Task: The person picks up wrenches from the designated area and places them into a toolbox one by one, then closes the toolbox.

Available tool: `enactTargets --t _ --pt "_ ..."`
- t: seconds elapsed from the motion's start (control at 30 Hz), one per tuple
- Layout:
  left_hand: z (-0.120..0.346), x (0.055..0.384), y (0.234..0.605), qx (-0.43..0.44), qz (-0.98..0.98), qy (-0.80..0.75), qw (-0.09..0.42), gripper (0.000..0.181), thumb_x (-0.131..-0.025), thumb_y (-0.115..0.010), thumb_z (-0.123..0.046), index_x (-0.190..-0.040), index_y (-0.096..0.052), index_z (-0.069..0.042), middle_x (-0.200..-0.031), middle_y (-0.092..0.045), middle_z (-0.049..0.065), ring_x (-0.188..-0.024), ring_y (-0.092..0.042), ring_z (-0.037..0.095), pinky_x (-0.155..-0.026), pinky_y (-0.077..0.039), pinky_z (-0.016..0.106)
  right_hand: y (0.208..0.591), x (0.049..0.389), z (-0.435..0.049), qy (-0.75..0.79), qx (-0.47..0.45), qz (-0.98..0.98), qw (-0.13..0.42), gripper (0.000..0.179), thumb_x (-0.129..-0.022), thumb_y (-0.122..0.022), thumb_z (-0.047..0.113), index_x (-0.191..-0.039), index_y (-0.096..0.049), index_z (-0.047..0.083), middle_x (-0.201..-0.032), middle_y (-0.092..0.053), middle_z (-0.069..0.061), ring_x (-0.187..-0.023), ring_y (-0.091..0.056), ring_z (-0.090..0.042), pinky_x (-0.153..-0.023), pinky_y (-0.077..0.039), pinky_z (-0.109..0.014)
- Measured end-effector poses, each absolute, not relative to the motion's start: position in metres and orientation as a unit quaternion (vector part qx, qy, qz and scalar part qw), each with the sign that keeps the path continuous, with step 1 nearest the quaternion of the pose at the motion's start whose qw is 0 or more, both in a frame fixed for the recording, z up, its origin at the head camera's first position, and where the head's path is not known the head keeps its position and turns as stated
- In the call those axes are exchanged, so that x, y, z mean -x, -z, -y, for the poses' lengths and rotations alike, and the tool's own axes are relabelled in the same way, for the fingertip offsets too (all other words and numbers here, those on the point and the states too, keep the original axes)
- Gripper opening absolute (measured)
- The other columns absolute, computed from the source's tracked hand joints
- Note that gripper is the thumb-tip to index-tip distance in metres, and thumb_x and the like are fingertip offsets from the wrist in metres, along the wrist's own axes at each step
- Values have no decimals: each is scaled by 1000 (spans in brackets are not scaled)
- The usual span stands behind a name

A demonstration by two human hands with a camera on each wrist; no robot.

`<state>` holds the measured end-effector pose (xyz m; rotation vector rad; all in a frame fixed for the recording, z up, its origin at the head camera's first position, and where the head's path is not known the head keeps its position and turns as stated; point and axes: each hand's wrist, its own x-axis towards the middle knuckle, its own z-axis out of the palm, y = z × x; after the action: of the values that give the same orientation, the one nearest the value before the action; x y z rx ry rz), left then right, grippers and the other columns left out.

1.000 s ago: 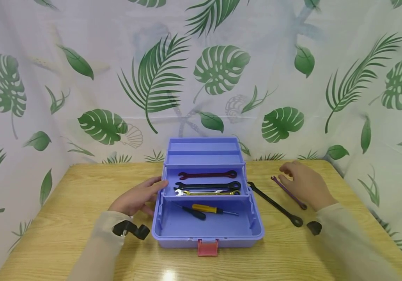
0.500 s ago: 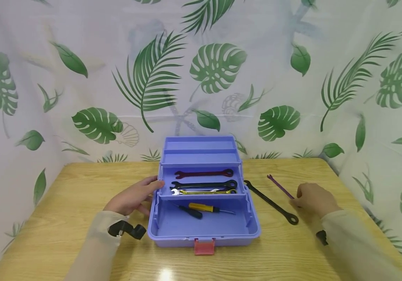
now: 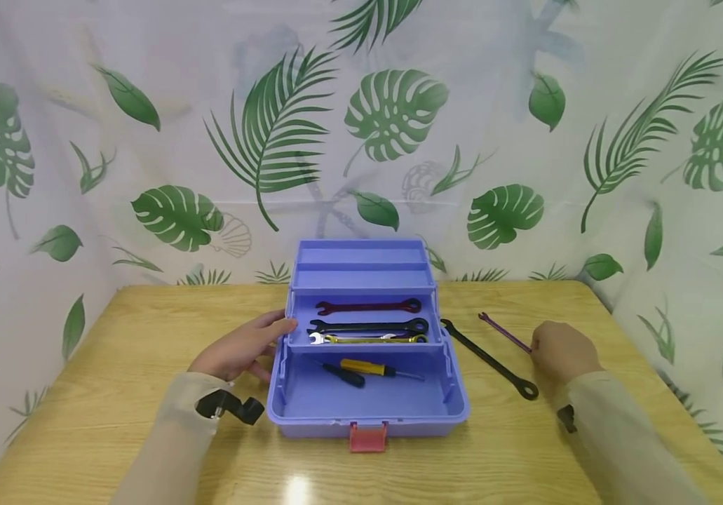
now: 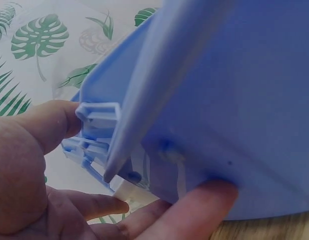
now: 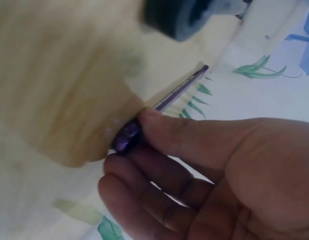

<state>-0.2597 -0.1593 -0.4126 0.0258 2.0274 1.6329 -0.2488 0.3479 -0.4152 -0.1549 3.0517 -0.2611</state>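
Observation:
A purple toolbox stands open, its raised tray at the back. My left hand holds the left side of that tray, thumb at its edge; in the left wrist view its fingers touch the blue-purple side wall. On the right, my right hand pinches one end of a purple wrench between thumb and fingers. The right wrist view shows the wrench's purple ring end at the fingertips, the shaft pointing away. Left of it a long black wrench lies on the table.
In the tray lie a red wrench, a black wrench and a gold wrench beside silver ones. The lower compartment holds a yellow screwdriver and a black-handled screwdriver. A leaf-patterned cloth hangs behind the table.
My right hand has come down from above the purple wrench's far end to its near end and now pinches it. The left hand stays at the toolbox; the head view shifts slightly.

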Motion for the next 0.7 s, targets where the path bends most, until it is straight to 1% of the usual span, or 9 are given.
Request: enactTargets --t 0.1,0.13,0.2,0.3,0.37,0.57,0.63,0.7 --pt "160 260 413 -14 -741 -615 268 68 -92 -55 -51 -149 -26 -25 -131 -53 13 -107 -60 33 -66 -57 51 413 251 -342 59 53 -996 42 29 -81 -49 -2 -55 -51 11 -53 -43 1 -50 -37 -16 -41 -31 -27" --pt "161 260 414 -15 -739 -618 268 69 -92 -55 -51 -149 -27 -26 -130 -54 13 -107 -61 33 -66 -57 51 412 252 -340 51 54 -996 45 29 -81 -48 -3 -55 -50 11 -53 -44 0 -49 -38 -16 -40 -32 -28" --pt "161 260 415 -16 -736 -621 268 69 -91 -56 -51 -148 -27 -25 -129 -54 13 -107 -61 33 -66 -57 51 412 252 -338 36 57 -997 47 28 -82 -51 -3 -58 -53 10 -56 -50 -1 -51 -43 -17 -41 -37 -31" --pt "162 260 417 -13 -735 -623 268 69 -91 -56 -51 -148 -28 -26 -128 -55 13 -106 -61 33 -66 -57 51 412 255 -337 31 59 -996 53 26 -82 -52 -2 -59 -54 9 -58 -53 -2 -53 -47 -18 -41 -41 -33" --pt "162 261 418 -12 -736 -622 267 70 -90 -57 -52 -148 -28 -26 -127 -56 12 -106 -61 32 -66 -57 51 411 258 -340 44 56 -996 62 26 -82 -52 -1 -59 -54 10 -57 -51 -2 -52 -44 -17 -42 -38 -31" --pt "161 261 417 -16 -737 -620 267 72 -89 -57 -53 -149 -27 -25 -127 -57 12 -107 -61 32 -65 -57 50 411 266 -349 87 49 -990 98 31 -76 -52 -1 -51 -41 15 -51 -31 5 -47 -27 -11 -42 -22 -22" --pt "162 262 417 -16 -739 -619 266 72 -90 -57 -53 -149 -27 -25 -128 -56 12 -108 -61 32 -65 -57 50 410 268 -349 86 50 -989 105 31 -76 -52 0 -52 -42 16 -51 -32 5 -48 -28 -11 -43 -22 -22" --pt "163 262 417 -17 -740 -618 265 71 -90 -57 -53 -149 -27 -25 -129 -55 11 -108 -60 32 -65 -57 50 409 269 -348 84 49 -989 110 29 -77 -53 0 -53 -45 14 -52 -37 4 -48 -31 -12 -43 -25 -23"
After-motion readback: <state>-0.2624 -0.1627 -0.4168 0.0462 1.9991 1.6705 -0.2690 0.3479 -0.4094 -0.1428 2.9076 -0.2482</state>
